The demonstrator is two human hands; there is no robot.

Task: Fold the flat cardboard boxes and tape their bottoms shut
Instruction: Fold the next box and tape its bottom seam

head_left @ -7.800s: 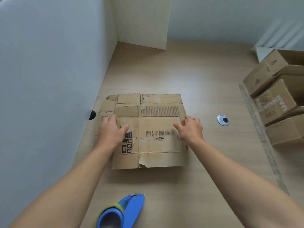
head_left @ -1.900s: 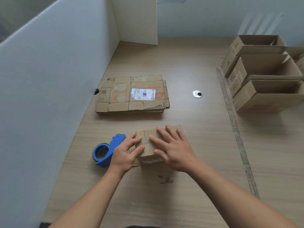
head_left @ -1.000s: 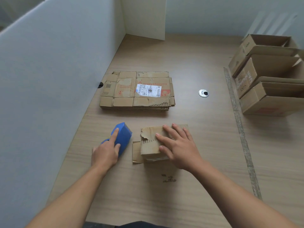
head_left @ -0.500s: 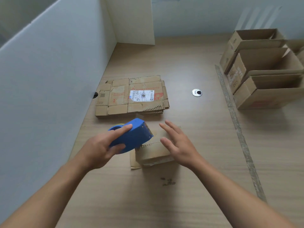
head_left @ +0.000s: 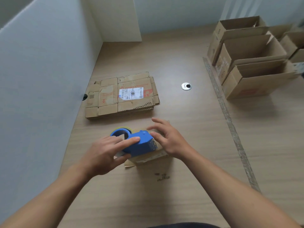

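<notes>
The left grip (head_left: pixel 105 153) clamps the tape dispenser (head_left: pixel 141 145) above the box (head_left: pixel 153 157) while the right grip (head_left: pixel 171 139), fingers spread, rests on it, seemingly keeping its flaps shut for taping.

Small worn brown box (head_left: pixel 153 156) is sat low on the worktop (head_left: pixel 181 203), one flap poking out flat at its left. The blue tape dispenser (head_left: pixel 141 144) is held over it by the left hand (head_left: pixel 105 155). Behind, the stack of flat boxes (head_left: pixel 121 97) is topped with a white label. Open made-up boxes (head_left: pixel 251 63) are lined up far right.
</notes>
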